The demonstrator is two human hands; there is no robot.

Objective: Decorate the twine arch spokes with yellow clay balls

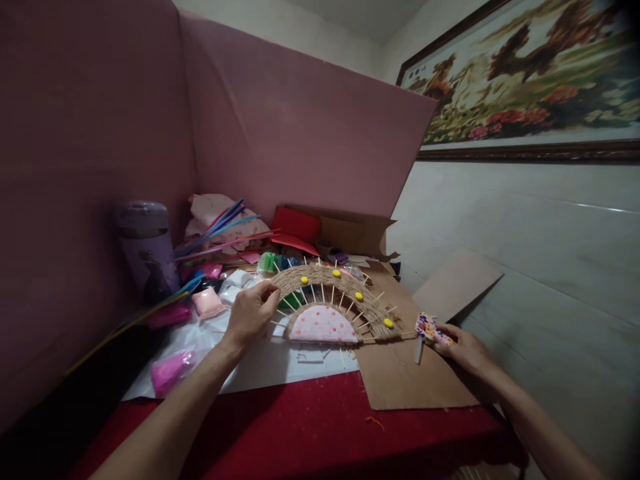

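Observation:
A half-round fan of wooden sticks woven with brown twine [334, 301] lies on the table, with a pink dotted half-disc [323, 326] at its centre and yellow beads along the woven band. My left hand [251, 313] pinches the fan's left edge, fingers closed on it. My right hand [460, 345] rests on a cardboard sheet [407, 380] to the right and grips a small multicoloured speckled piece with a white stick [425, 331].
A purple bottle [147, 250] stands at the left by the pink partition [300, 120]. Coloured straws [220, 223], pink clay packets [173, 370], white paper [280, 367] and a red pouch [296, 225] crowd the back. The red tablecloth [320, 427] runs to the near edge.

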